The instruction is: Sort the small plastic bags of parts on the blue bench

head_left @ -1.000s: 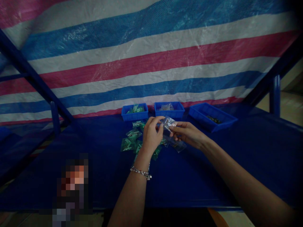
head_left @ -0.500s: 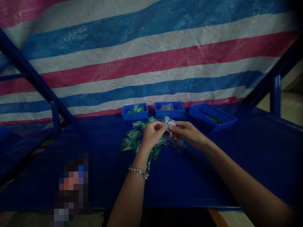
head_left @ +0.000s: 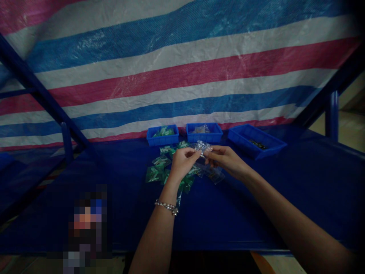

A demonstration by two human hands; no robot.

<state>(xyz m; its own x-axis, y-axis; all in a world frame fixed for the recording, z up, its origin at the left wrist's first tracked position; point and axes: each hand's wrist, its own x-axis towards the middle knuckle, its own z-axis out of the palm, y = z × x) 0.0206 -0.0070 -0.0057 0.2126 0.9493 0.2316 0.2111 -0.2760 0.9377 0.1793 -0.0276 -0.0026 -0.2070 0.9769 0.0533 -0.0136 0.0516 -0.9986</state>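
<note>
A crinkled clear plastic bag (head_left: 203, 145) is pinched between my two hands above the table. My left hand (head_left: 184, 160) has its thumb and fingers closed on the bag's left side. From the right, my right hand (head_left: 225, 158) grips the other side; some of its fingertips are hidden behind the bag. What the bag contains is too small to make out. Under and left of my hands lie several green-tinted small bags (head_left: 155, 173) with pale pieces in them. Below my right hand rests a clear bag (head_left: 214, 175) with dark contents.
Three blue bins stand at the back: a left bin (head_left: 162, 143) with green bags, a middle bin (head_left: 204, 137) with clear bags, a right bin (head_left: 245, 146) with small dark pieces. Striped sheeting (head_left: 182, 76) hangs behind the blue table (head_left: 239, 217). Blue frame posts (head_left: 67, 142) flank it.
The clear bag has shifted slightly in my fingers, and my right hand's fingers have moved a little. The bins and the bags on the table stay where they were.
</note>
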